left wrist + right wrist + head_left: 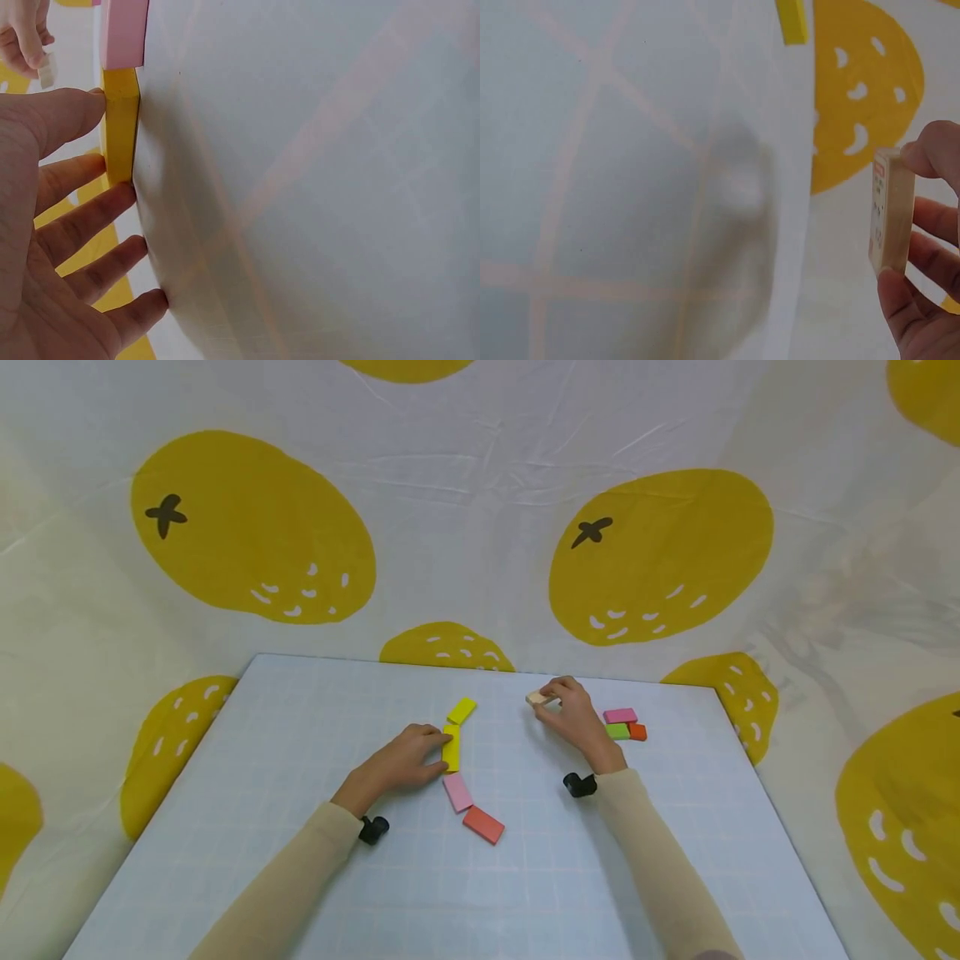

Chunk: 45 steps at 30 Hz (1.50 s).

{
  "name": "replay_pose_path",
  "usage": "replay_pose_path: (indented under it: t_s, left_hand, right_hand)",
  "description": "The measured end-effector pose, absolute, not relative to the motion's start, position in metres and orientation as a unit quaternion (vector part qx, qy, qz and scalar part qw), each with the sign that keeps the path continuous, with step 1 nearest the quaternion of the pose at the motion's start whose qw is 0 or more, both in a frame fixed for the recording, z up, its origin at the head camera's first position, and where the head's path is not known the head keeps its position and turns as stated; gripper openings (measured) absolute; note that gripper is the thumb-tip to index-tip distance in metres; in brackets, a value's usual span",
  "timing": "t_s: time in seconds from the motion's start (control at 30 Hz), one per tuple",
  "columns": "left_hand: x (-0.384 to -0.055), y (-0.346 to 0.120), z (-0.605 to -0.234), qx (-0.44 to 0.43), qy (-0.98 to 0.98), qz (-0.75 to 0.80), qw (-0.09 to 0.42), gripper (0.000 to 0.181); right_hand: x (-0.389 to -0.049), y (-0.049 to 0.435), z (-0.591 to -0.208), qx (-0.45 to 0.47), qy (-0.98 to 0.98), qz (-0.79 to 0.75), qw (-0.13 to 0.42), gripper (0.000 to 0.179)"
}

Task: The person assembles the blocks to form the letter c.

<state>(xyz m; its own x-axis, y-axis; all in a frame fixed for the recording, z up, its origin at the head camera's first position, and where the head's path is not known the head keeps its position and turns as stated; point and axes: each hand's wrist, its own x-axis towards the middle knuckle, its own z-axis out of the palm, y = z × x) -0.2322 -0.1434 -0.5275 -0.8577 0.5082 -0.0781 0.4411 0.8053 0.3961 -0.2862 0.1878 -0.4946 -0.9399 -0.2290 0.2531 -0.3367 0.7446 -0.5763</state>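
My left hand [405,758] lies on the table with fingers spread, thumb and forefinger touching the upright-lying yellow block [452,749]. In the left wrist view, the other fingertips of that hand reach to the table beside this yellow block [122,127]. Off to the right, my right hand [573,717] pinches a pale wooden domino-shaped block [536,698] by its ends, raised above the table. Small printed marks show on one face of that wooden block [891,214]. A second yellow block [462,710], a pink block [457,792] and a red block [483,825] continue the curved row.
Beyond my right wrist lie another pink block [620,716], a green block [618,732] and an orange-red block [637,732], close together. The pale checked table [360,902] ends at the back against a hanging cloth [457,527] with large yellow fruit prints.
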Motion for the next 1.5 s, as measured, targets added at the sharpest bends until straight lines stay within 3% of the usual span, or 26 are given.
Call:
replay_pose_path:
  t_s: [0.67,1.5]
  left_hand:
    - [-0.231,-0.143,-0.523,0.243,0.947,0.186,0.095,0.055]
    - [-0.230,-0.142,-0.522,0.244,0.946,0.189,0.102,0.054]
  right_hand:
    - [-0.315,0.149,-0.503,0.211,-0.916,0.326,0.103,0.032]
    - [-0.330,0.112,-0.528,0.205,-0.927,0.314,0.031,0.030]
